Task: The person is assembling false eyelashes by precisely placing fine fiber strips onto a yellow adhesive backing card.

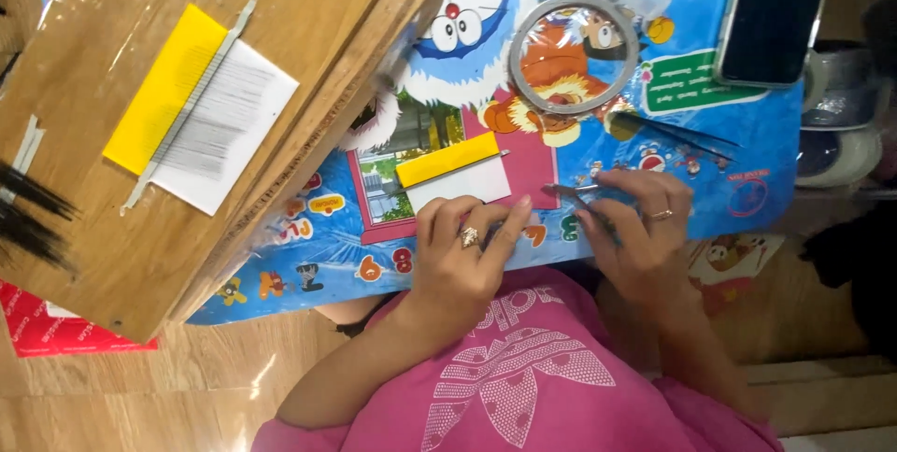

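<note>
Wooden board (308, 60) leaned at left over a cartoon-printed table (747, 148). On the table lay a yellow-and-white card (455, 175). Left hand (460, 256) pressed fingers flat at the card's lower edge. Right hand (640, 228) pinched tweezers (572, 192) just right of it. Judged step: placing; the next move would call for steady aim.

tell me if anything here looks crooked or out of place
The wooden board leans at a slant over the table's left edge, partly covering the cartoon mat. The yellow-and-white card taped on it sits askew too. The small card by the left hand lies nearly straight.
</note>
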